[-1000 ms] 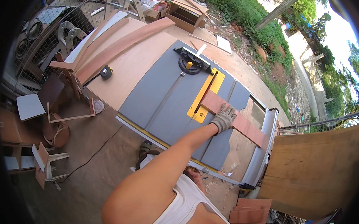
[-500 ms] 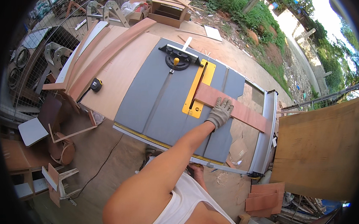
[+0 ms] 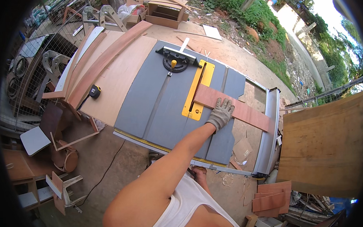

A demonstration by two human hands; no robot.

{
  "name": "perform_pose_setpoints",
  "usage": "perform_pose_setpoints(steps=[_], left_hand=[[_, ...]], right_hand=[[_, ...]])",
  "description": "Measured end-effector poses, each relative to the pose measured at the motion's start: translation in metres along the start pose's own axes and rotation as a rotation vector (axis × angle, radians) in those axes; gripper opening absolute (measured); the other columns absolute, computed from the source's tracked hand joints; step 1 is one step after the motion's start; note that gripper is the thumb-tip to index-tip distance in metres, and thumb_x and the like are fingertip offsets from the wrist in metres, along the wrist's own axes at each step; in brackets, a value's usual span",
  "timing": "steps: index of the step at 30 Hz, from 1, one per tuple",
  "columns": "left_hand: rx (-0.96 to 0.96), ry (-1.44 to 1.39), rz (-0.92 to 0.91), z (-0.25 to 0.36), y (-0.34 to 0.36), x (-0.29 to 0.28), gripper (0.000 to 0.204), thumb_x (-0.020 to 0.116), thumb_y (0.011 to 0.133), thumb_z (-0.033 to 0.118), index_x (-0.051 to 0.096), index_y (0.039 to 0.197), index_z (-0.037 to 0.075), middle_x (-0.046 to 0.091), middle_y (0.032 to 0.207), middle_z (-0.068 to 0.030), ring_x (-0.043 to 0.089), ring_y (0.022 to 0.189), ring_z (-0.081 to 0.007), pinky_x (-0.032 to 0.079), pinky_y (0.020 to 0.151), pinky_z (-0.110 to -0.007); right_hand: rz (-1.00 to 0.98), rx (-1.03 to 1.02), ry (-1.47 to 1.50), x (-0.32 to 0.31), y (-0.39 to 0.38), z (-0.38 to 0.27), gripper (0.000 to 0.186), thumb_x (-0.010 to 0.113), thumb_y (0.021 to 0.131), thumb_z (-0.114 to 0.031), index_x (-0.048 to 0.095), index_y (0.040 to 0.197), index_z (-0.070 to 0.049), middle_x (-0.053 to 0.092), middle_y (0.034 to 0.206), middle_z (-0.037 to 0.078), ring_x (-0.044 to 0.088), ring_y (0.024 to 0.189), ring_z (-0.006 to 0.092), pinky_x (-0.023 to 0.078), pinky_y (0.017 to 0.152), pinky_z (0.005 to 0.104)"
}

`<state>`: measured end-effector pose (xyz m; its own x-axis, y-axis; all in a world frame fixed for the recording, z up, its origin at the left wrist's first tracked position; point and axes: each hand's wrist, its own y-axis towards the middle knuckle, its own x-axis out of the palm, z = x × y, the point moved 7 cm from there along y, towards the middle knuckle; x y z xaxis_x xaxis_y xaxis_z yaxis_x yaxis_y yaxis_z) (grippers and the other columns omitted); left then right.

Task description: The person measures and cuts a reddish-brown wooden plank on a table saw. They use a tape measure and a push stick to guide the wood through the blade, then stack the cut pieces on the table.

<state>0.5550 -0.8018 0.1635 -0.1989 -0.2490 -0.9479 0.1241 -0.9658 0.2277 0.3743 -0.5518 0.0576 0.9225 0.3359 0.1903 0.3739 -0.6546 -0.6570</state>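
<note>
My left hand, in a grey work glove, lies flat with fingers spread on a reddish wooden board. The board rests across the grey table saw top, its left end at the slot of the yellow insert plate. Its right end reaches the silver rip fence. Bare and low at the saw's front rail, my right hand has its fingers curled; what they grip is hidden under the edge. A black miter gauge with a yellow knob sits at the table's far side.
Left of the saw, a plywood sheet carries long wooden strips and a tape measure. A cord runs over the floor. Plywood offcuts lie at lower right, below a large upright panel.
The view has shifted slightly. My left hand and the board keep their place on the saw top, and my right hand stays at the front rail.
</note>
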Motion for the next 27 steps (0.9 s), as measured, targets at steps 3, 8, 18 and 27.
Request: perform_pose_setpoints(steps=[3,8,18,27], left_hand=[[0.002,0.000,0.000,0.0014,-0.0005,0.0000,0.054,0.037,0.101,0.034,0.046,0.148,0.009,0.037,0.158,-0.0176,0.031,0.148,-0.0358,0.014,0.118,-0.063],[0.001,-0.001,0.008,0.0013,-0.0003,-0.0003,0.053,0.035,0.101,0.030,0.046,0.148,0.009,0.037,0.158,-0.0177,0.032,0.148,-0.0357,0.015,0.118,-0.063],[0.005,0.000,0.038,0.0011,-0.0004,0.0001,0.056,0.042,0.099,0.038,0.048,0.147,0.009,0.039,0.157,-0.0177,0.033,0.147,-0.0360,0.014,0.119,-0.063],[-0.003,-0.008,0.027,-0.0009,0.0010,0.0044,0.055,0.041,0.099,0.037,0.048,0.147,0.010,0.039,0.157,-0.0174,0.032,0.148,-0.0357,0.014,0.119,-0.063]], right_hand=[[-0.001,-0.008,0.000,-0.0013,0.0002,0.0015,0.010,0.070,0.074,-0.006,0.065,0.082,-0.005,0.056,0.063,-0.001,0.046,0.047,0.0093,0.033,0.041,0.0262],[-0.034,-0.055,-0.028,0.0000,0.0017,0.0006,0.007,0.067,0.073,-0.007,0.061,0.077,-0.006,0.053,0.059,0.000,0.045,0.044,0.0104,0.034,0.041,0.0270],[-0.016,-0.056,-0.072,-0.0017,0.0020,0.0013,0.007,0.065,0.074,-0.009,0.060,0.071,-0.006,0.053,0.058,0.001,0.046,0.045,0.0118,0.036,0.042,0.0277],[-0.014,-0.058,-0.011,0.0010,-0.0001,-0.0024,0.014,0.069,0.075,-0.007,0.064,0.088,-0.004,0.063,0.075,0.004,0.054,0.053,0.0128,0.041,0.043,0.0274]])
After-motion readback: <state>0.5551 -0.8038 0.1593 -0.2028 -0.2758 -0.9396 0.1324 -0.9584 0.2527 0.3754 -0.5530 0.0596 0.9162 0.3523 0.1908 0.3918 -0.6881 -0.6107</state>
